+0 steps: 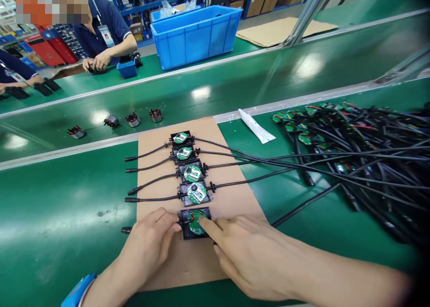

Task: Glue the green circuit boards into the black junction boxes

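One blk housing (187,234) w/ green PCB (195,227) sits low-ctr on the cardboard sheet (183,269), nearest of five in a column. L hand (151,235): thumb + index close together at housing's left edge; can't tell what's btwn them. R hand (245,248): index fingertip on PCB, other fingers curled; can't tell if they grip anything. Four more housings (196,194) lie behind, blk cables (242,181) out both sides. White tube (257,127) R of sheet, nr cable pile (356,145). Four wound coils (133,119) beyond, then blue bin (198,40).
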